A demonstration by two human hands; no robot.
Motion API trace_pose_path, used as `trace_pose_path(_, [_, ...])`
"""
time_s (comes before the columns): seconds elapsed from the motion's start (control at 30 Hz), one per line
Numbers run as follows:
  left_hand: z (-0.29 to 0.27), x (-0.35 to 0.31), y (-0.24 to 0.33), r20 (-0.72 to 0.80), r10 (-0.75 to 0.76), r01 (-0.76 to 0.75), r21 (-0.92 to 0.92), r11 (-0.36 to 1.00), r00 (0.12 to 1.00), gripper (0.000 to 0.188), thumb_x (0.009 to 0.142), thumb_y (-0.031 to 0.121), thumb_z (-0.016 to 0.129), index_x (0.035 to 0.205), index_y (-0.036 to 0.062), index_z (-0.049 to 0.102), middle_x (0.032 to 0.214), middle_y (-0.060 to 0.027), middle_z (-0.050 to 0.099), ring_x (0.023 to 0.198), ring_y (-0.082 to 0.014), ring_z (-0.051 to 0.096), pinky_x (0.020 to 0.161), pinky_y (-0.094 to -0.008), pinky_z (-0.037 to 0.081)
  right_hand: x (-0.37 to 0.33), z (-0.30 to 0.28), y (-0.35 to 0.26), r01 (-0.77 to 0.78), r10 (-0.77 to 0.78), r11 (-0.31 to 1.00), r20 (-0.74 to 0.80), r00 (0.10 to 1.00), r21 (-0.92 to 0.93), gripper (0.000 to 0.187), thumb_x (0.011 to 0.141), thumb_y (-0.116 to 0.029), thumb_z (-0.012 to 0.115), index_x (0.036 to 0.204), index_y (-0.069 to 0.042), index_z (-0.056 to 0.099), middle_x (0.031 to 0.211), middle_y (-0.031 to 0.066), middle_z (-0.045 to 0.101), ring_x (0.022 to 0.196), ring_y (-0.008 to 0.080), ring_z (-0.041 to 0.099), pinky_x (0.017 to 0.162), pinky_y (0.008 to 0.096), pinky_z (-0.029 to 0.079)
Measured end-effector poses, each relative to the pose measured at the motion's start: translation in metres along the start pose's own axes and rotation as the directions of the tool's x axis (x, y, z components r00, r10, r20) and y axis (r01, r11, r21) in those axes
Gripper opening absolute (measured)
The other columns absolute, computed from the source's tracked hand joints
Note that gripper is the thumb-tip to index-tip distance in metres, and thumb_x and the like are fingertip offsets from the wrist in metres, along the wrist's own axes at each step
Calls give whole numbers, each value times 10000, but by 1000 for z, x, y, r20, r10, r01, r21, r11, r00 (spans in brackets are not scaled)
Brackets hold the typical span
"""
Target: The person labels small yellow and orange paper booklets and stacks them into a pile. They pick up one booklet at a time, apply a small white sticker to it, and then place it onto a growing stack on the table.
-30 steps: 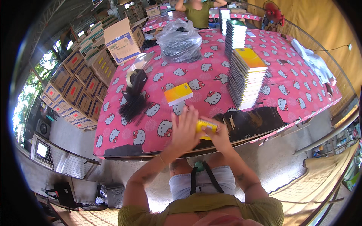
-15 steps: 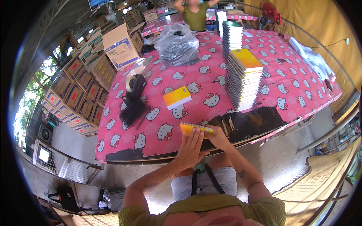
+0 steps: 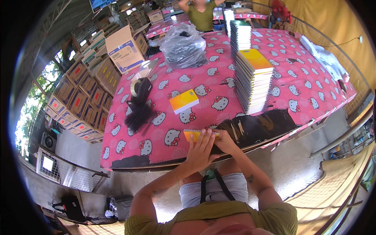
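A small yellow spiral notebook (image 3: pixel 189 135) lies at the near edge of the table, its coil along the far side. My left hand (image 3: pixel 199 152) rests across its cover with the fingers stretched out flat. At the notebook's right end, my right hand (image 3: pixel 224 141) is closed on it, the fingertips partly hidden. Just beyond lies a yellow-orange pad of loose covers or sheets (image 3: pixel 184 101) without a visible coil. To the right rises a tall stack of yellow spiral notebooks (image 3: pixel 253 84).
Black wire coils (image 3: pixel 139 117) and a tape dispenser (image 3: pixel 141 88) sit at left on the pink tablecloth (image 3: pixel 164 150). Farther back are a plastic bag (image 3: pixel 183 47), an open carton (image 3: pixel 124 49) and green-topped notebooks (image 3: pixel 240 37). A person (image 3: pixel 201 17) stands across the table.
The notebook and both hands have shifted slightly left and nearer. My left hand now covers more of the cover, and the notebook looks flatter.
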State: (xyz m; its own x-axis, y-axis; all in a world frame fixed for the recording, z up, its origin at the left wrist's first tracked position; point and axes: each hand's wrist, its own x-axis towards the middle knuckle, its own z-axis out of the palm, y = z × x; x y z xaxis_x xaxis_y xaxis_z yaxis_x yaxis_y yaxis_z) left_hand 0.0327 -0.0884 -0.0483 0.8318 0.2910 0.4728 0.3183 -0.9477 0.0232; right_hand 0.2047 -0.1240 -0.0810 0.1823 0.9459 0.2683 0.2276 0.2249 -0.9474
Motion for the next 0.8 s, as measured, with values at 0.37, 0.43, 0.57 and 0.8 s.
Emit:
trace_pose_path(0.37, [-20, 32, -32, -169, -28, -3, -181, 983, 985, 200, 909, 201, 675, 1078, 95, 666, 915, -33, 687, 856, -215, 667, 1125, -536, 301, -24, -16, -55, 92, -101, 994, -162, 982, -61, 269, 882, -12, 705, 1147, 4, 664, 1128, 104, 678, 1016, 180, 666, 841, 300, 552])
trace_pose_path(0.43, [-21, 34, -30, -158, -24, -7, -191, 982, 987, 202, 906, 195, 675, 1078, 90, 658, 904, -37, 677, 843, -222, 662, 1114, -530, 314, -26, -17, -53, 68, -73, 997, -180, 981, -35, 253, 885, 17, 690, 1137, 6, 669, 1094, 98, 681, 992, 167, 669, 837, 294, 555])
trace_pose_path(0.57, [-25, 41, -27, -162, -34, -4, -233, 972, 986, 198, 909, 189, 663, 1073, 80, 646, 877, -44, 658, 828, -241, 652, 1085, -521, 337, -24, -19, -43, 80, -79, 997, -208, 975, -1, 246, 886, 40, 684, 1129, 3, 678, 1043, 86, 684, 946, 142, 670, 828, 280, 557])
trace_pose_path(0.8, [-17, 38, -34, -142, -53, 16, -249, 968, 989, 174, 901, 192, 674, 1039, 87, 654, 861, -57, 656, 826, -255, 650, 1038, -500, 371, -21, -21, -30, 18, 3, 995, -204, 979, 101, 318, 846, 76, 698, 1153, -4, 684, 1090, 90, 673, 967, 149, 687, 833, 269, 574])
